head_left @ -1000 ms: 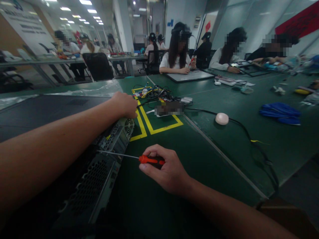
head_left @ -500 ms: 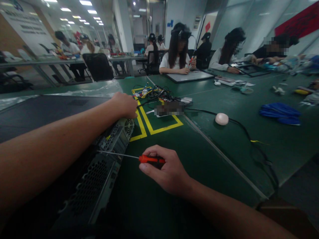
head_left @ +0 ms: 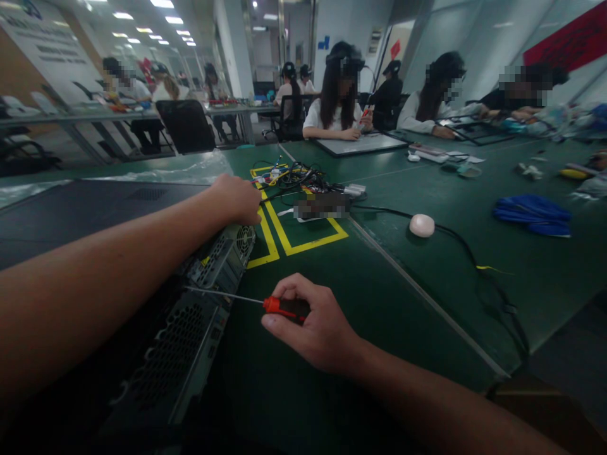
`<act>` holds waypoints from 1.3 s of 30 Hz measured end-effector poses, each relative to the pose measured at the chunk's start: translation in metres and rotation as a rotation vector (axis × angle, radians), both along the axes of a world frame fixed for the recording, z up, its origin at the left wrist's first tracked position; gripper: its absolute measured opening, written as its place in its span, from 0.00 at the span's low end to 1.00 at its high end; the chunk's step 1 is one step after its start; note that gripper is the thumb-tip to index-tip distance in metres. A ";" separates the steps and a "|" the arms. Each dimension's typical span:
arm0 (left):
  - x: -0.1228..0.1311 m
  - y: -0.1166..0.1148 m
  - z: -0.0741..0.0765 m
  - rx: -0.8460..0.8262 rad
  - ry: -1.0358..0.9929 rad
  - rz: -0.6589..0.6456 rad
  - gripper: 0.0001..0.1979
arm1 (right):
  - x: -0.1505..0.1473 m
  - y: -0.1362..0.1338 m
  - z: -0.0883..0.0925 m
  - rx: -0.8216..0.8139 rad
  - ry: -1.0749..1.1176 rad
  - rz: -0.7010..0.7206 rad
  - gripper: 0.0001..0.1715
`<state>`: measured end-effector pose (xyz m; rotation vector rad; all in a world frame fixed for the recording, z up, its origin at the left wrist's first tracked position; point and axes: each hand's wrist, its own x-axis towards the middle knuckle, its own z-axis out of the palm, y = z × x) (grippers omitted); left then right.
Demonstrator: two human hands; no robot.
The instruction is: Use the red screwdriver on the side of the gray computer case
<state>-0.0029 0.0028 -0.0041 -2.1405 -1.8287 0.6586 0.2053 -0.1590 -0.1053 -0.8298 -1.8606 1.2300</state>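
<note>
A dark computer case (head_left: 109, 205) lies on its side at my left, its perforated metal edge (head_left: 168, 354) facing right. My right hand (head_left: 317, 322) is closed around the red and black handle of a screwdriver (head_left: 279, 306). The screwdriver's long shaft points left, and its tip meets the case beside the vented part; the exact contact is too dark to make out. Across the case reaches my left arm, with my left hand (head_left: 236, 201) closed at the far corner, above the round fan grille (head_left: 245, 239). Its fingertips and anything in them are hidden.
Tangled cables (head_left: 303, 177) lie beyond the case by yellow tape (head_left: 315, 245) on the green table (head_left: 379, 303). Rightward are a pinkish round object (head_left: 422, 225), a black cable (head_left: 467, 249) and a blue bundle (head_left: 532, 213). Several people sit opposite, one at a flat panel (head_left: 363, 145).
My right hand's fingers have shifted slightly around the handle, which has turned to show more black. The screwdriver's tip stays at the same place. My left hand has not visibly moved.
</note>
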 end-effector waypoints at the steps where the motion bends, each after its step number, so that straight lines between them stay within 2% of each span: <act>1: 0.000 0.000 0.000 0.002 -0.002 0.001 0.31 | 0.000 0.000 0.000 0.006 0.002 0.007 0.12; 16: -0.003 0.003 -0.002 0.027 -0.132 0.023 0.33 | 0.001 0.001 -0.001 0.028 -0.005 0.004 0.10; 24: -0.001 0.001 -0.002 0.017 -0.005 0.007 0.30 | 0.001 0.001 -0.001 0.010 -0.018 0.002 0.11; 39: 0.000 0.000 0.000 0.003 -0.038 0.010 0.28 | 0.000 0.001 -0.001 0.010 -0.013 -0.005 0.10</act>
